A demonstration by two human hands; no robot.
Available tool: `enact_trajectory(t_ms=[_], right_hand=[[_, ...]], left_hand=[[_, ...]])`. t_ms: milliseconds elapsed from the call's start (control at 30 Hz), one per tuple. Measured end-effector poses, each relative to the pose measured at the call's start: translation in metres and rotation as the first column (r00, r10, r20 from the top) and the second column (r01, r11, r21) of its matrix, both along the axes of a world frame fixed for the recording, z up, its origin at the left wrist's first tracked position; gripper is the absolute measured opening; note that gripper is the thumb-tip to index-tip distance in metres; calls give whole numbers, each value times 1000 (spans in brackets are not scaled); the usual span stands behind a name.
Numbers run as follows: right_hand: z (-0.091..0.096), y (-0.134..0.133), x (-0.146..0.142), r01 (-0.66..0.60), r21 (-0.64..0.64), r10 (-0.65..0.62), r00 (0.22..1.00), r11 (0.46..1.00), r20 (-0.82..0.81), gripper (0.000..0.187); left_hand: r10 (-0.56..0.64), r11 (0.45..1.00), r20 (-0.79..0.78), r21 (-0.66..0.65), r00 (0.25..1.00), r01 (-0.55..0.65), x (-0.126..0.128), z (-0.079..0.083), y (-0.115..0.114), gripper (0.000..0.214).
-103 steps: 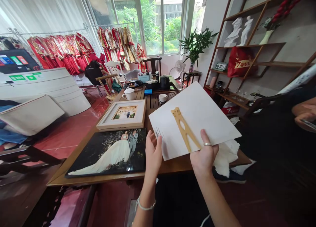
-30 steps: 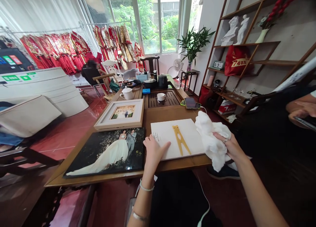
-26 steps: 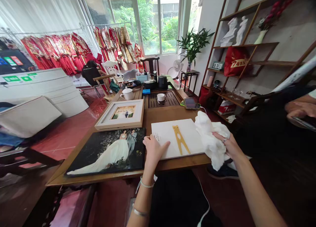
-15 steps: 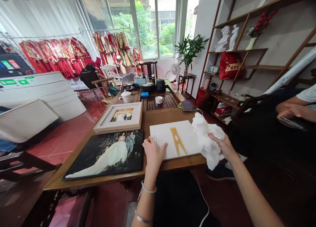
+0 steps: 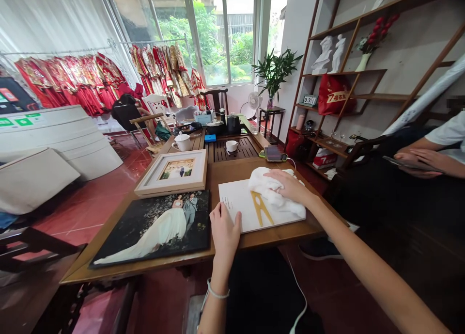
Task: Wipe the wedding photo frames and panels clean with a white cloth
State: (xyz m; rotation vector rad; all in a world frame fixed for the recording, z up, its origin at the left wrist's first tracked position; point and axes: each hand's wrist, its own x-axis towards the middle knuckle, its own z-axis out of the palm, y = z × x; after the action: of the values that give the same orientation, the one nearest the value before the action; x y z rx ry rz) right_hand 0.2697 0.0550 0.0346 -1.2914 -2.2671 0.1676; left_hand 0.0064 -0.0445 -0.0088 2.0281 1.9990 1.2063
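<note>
A white board [image 5: 236,198] with a yellow figure [image 5: 258,209] and small dark print lies on the wooden table. My left hand [image 5: 224,228] holds its near left corner, fingers at the side and thumb apart on the front edge. Bunched under my right hand [image 5: 288,186] is a white cloth [image 5: 263,181], pressed onto the board's right half and hiding the figure's top. Left of the board lies a dark wedding photo panel [image 5: 156,230]. Behind that panel is a pale framed photo [image 5: 174,171].
A phone [image 5: 274,153] with a cable sits beyond the board. Farther back are a white cup [image 5: 231,146] on a slatted tea tray [image 5: 250,152] and a lidded mug [image 5: 181,141]. On the right, a seated person's hands [image 5: 417,159] hold a phone.
My right hand has brought the cloth leftward from the board's right edge onto its surface, covering the figure's upper part. My left hand stays at the corner. The view has shifted slightly.
</note>
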Motion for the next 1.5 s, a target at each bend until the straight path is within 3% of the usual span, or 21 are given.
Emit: enact_trajectory(t_ms=[100,200,333,467,567,667,933,1067,1200,1400,1500], right_hand=[[2,18,-14,21,-18,-22,999,1000,-48,50],[5,14,-18,-3,-95,-3,998,995,-57,53],[3,-34,-9,-60,-162,57,998,985,-21,89],[-1,-94,3,-88,-122,84,996,989,-40,78],[-4,-111,7,-77,-85,73,996,993,-47,68],[-4,-93,10,-45,-95,37,996,994,-83,55],[0,17,-9,162,-101,-169,983,982,-71,47],[5,30,-25,229,-125,-236,971,965,-42,45],[6,1,-29,203,-105,-210,975,974,-66,45],[-1,-87,-24,28,13,-26,994,1000,-108,49],[-4,-117,-19,-68,17,69,995,998,-67,52]], left_hand=[[4,1000,11,7,1000,-4,1,-1,0,47],[7,1000,10,9,1000,-7,2,-1,0,44],[9,1000,14,24,1000,-9,3,-2,0,41],[11,1000,-5,7,1000,-11,3,-2,-1,43],[7,1000,-37,-4,999,-7,4,-1,-2,45],[15,1000,-68,6,998,-15,4,0,-2,46],[17,1000,-29,4,999,-17,4,0,-3,44],[24,1000,-32,-14,999,-24,5,1,-3,44],[24,999,-14,-24,1000,-24,5,1,-3,44],[15,1000,1,8,1000,-15,6,-1,-3,41],[16,1000,0,7,1000,-16,6,-1,-3,43]])
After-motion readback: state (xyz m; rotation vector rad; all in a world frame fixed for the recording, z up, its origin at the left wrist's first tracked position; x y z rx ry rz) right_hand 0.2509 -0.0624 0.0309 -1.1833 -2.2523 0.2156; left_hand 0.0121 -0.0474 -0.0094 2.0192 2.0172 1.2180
